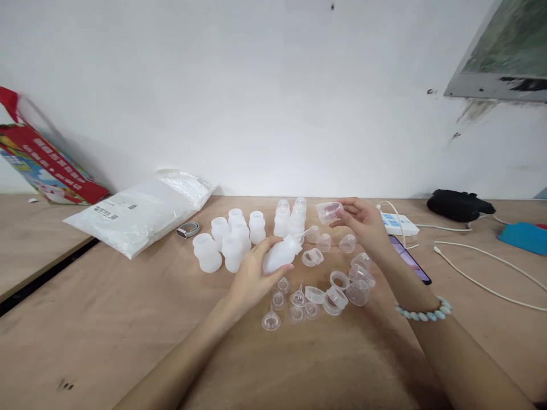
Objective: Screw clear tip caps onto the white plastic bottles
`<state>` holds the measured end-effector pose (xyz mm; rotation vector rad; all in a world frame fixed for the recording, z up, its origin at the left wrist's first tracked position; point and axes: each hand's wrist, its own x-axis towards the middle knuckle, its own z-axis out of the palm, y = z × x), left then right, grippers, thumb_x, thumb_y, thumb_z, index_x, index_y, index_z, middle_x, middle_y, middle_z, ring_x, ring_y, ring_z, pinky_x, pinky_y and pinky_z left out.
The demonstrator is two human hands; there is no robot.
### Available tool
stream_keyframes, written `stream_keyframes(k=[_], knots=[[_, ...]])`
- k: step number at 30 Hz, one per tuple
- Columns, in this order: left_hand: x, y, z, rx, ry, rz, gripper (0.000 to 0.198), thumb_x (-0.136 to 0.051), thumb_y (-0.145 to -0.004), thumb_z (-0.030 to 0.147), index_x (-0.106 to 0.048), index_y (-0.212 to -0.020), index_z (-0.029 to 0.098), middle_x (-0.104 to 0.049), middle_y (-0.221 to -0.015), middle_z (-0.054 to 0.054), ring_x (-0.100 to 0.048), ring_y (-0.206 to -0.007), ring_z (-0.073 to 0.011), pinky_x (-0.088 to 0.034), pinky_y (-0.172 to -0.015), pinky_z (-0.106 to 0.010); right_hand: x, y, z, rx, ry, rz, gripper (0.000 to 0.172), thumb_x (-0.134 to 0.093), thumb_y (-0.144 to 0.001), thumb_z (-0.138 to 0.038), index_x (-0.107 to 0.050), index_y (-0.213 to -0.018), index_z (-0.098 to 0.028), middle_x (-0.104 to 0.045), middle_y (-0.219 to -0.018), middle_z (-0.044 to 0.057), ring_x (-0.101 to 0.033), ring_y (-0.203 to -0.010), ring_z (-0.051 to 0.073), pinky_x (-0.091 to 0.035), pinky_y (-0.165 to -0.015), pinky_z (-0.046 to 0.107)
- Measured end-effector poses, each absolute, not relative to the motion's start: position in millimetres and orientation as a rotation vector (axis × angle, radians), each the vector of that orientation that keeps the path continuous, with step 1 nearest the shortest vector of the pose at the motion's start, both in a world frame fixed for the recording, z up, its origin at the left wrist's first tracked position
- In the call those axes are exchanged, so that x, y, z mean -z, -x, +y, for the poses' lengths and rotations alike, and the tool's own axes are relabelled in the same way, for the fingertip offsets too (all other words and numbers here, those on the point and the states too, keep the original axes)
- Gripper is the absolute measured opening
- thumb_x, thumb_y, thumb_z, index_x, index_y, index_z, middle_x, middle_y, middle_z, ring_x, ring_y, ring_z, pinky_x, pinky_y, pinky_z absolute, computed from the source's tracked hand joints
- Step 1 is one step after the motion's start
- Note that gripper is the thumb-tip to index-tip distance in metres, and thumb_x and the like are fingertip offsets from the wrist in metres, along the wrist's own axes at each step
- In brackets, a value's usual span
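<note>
Left hand [252,276]: closed around a translucent bottle [282,254], which is tilted just above the table [106,319], nozzle end pointing far and right. Forearm comes in from near left.

Right hand [363,222]: wrist bent, fingertips pinching a clear cap [329,212] just far-right of the nozzle, apart from it.

Far left: white bag [141,213].

Centre: open-necked bottles [231,239] stand in a cluster with no tops.

Behind: a few capped bottles [290,216].

Near the hands: loose rings [337,296], then small nozzle inserts [282,302].

Judgement: early stage. A few bottles look finished, while most bottles and small parts lie unassembled.
</note>
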<state>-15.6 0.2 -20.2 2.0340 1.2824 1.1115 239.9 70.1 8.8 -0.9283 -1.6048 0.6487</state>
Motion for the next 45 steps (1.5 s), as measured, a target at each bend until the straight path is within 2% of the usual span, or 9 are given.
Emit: stream_keyframes(k=[4, 7, 13, 22, 24, 28, 32, 39, 45], knots=[[19.3, 14.6, 0.4, -1.138, -1.995, 1.246, 0.041, -0.069, -0.083, 0.034, -0.057, -0.119, 0.021, -0.065, -0.126, -0.008, -0.058, -0.117, -0.0284, -0.044, -0.099, -0.041, -16.2, -228.3, 51.2, -0.904, 0.809, -1.630, 0.041, -0.077, -0.079, -0.050, -0.064, -0.102, -0.019, -0.072, -0.100, 0.009, -0.069, -0.086, 0.024, -0.061, -0.075, 0.041], [19.4, 14.5, 0.3, -1.122, -1.990, 1.214, 0.043, -0.069, -0.084, 0.038, -0.056, -0.122, 0.022, -0.065, -0.126, -0.006, -0.060, -0.115, -0.0284, -0.046, -0.097, -0.039, -11.5, -214.2, 41.9, -1.008, 0.787, -1.701, 0.042, -0.076, -0.081, -0.049, -0.064, -0.108, -0.019, -0.071, -0.103, 0.010, -0.069, -0.093, 0.025, -0.061, -0.078, 0.041], [20.1, 13.7, -0.9, -1.087, -1.985, 1.171, 0.042, -0.064, -0.088, 0.041, -0.052, -0.123, 0.022, -0.063, -0.125, -0.005, -0.060, -0.110, -0.0262, -0.047, -0.090, -0.033, 0.2, -195.0, 27.7, -0.826, 0.811, -1.738, 0.037, -0.060, -0.094, -0.049, -0.064, -0.119, -0.023, -0.068, -0.109, 0.008, -0.066, -0.093, 0.023, -0.059, -0.076, 0.036], [17.4, 9.3, -6.6, -1.087, -1.939, 1.136, 0.043, -0.065, -0.086, 0.041, -0.050, -0.122, 0.022, -0.061, -0.124, -0.006, -0.059, -0.108, -0.0258, -0.048, -0.083, -0.031, 0.6, -185.7, 13.8, -0.750, 0.834, -1.779, 0.043, -0.048, -0.101, -0.042, -0.051, -0.141, -0.026, -0.057, -0.134, 0.008, -0.054, -0.120, 0.028, -0.052, -0.094, 0.040], [18.3, 7.0, -9.1, -1.115, -1.881, 1.114, 0.043, -0.064, -0.087, 0.040, -0.049, -0.123, 0.023, -0.060, -0.125, -0.006, -0.059, -0.108, -0.0253, -0.048, -0.081, -0.030, 2.4, -180.3, 8.7, -0.817, 0.791, -1.762, 0.053, -0.051, -0.099, -0.043, -0.038, -0.148, -0.027, -0.052, -0.138, 0.010, -0.052, -0.123, 0.027, -0.051, -0.097, 0.040], [23.7, 3.5, -11.3, -1.179, -1.763, 1.023, 0.041, -0.060, -0.089, 0.037, -0.047, -0.125, 0.023, -0.062, -0.122, -0.005, -0.058, -0.109, -0.0243, -0.048, -0.085, -0.030, 9.7, -169.3, 0.5, -0.904, 0.689, -1.743, 0.096, -0.073, -0.086, -0.044, -0.007, -0.154, -0.033, -0.032, -0.152, 0.011, -0.047, -0.130, 0.028, -0.048, -0.104, 0.045], [27.4, 1.1, -10.0, -1.211, -1.660, 0.952, 0.041, -0.063, -0.088, 0.037, -0.050, -0.124, 0.025, -0.063, -0.121, -0.005, -0.058, -0.109, -0.0242, -0.047, -0.086, -0.031, 14.0, -165.3, -1.1, -0.738, 0.736, -1.747, 0.116, -0.087, -0.071, -0.045, -0.007, -0.154, -0.036, -0.010, -0.160, 0.007, -0.024, -0.143, 0.035, -0.039, -0.111, 0.054], [20.5, -4.8, -16.0, -1.318, -1.524, 0.855, 0.036, -0.066, -0.084, 0.032, -0.055, -0.117, 0.022, -0.065, -0.115, -0.005, -0.061, -0.097, -0.0202, -0.048, -0.082, -0.029, 15.6, -158.2, -4.6, -0.865, 0.659, -1.680, 0.109, -0.091, -0.066, -0.039, -0.016, -0.147, -0.040, -0.026, -0.150, 0.008, -0.050, -0.124, 0.030, -0.054, -0.098, 0.048], [17.4, -5.0, -18.7, -1.349, -1.461, 0.865, 0.037, -0.069, -0.081, 0.031, -0.057, -0.114, 0.018, -0.070, -0.103, -0.006, -0.062, -0.092, -0.0200, -0.048, -0.081, -0.029, 13.0, -153.9, -3.9, -0.926, 0.659, -1.602, 0.104, -0.093, -0.063, -0.036, -0.024, -0.141, -0.035, -0.041, -0.136, 0.008, -0.056, -0.115, 0.027, -0.057, -0.094, 0.044]])
